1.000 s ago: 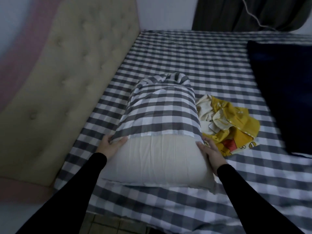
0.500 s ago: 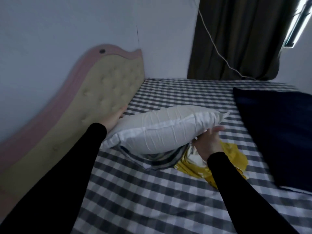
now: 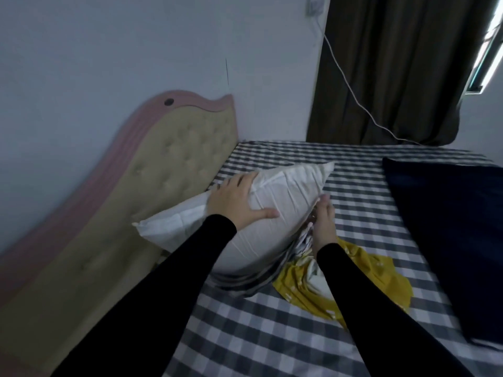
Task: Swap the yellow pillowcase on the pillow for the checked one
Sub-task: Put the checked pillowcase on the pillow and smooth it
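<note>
The white pillow [image 3: 283, 197] is tipped up on end over the bed, its bare half on top. The checked pillowcase [image 3: 261, 278] is bunched round its lower end. My left hand [image 3: 234, 200] lies flat on the pillow's upper face, fingers spread. My right hand [image 3: 322, 221] is at the pillow's right edge, gripping the bunched rim of the checked pillowcase. The yellow pillowcase [image 3: 362, 276] lies crumpled on the bed just right of the pillow, partly under my right forearm.
The bed has a checked sheet [image 3: 272, 330]. A padded beige headboard [image 3: 152, 191] with a pink rim stands to the left. A dark blue blanket [image 3: 449, 227] covers the right side. A dark curtain [image 3: 394, 66] and a white cable [image 3: 353, 96] hang behind.
The pillow was lifted off the bed and tipped up on end. My left hand moved from its far left side onto its upper face. My right hand shifted to the pillowcase rim.
</note>
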Action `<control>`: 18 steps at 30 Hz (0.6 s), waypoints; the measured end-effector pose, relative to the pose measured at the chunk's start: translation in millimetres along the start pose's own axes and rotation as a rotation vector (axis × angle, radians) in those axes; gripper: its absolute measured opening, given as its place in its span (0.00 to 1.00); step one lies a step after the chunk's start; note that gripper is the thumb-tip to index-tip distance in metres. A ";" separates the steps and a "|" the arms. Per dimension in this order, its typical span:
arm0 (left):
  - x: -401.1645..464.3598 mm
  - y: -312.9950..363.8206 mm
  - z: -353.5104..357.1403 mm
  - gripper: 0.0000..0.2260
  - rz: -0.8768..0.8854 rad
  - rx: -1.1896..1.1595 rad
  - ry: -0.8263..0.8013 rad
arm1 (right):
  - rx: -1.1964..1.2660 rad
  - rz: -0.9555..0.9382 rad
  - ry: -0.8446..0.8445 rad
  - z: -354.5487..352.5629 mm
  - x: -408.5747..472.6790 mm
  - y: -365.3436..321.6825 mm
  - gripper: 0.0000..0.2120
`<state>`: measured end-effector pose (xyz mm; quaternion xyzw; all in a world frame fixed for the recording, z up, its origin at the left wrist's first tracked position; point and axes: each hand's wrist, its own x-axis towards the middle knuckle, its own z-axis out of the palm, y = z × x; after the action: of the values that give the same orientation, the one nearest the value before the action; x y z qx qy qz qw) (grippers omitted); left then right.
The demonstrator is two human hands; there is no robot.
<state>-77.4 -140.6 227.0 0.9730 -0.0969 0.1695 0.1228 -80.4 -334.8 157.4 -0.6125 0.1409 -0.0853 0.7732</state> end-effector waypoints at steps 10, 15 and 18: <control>52.5 -22.8 14.2 0.48 0.056 -0.023 0.042 | -0.487 0.154 0.152 -0.7 14.0 63.7 0.27; 65.9 -32.6 8.3 0.43 0.118 -0.041 0.080 | -0.440 -0.103 0.095 16.2 12.1 41.3 0.13; 76.5 -29.1 -4.4 0.41 0.157 -0.088 0.092 | -0.416 -0.182 0.117 30.6 7.8 19.1 0.19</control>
<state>-1.4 -123.0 252.1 0.9473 -0.1746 0.2186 0.1559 -63.9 -304.4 144.3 -0.7628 0.1443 -0.1594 0.6098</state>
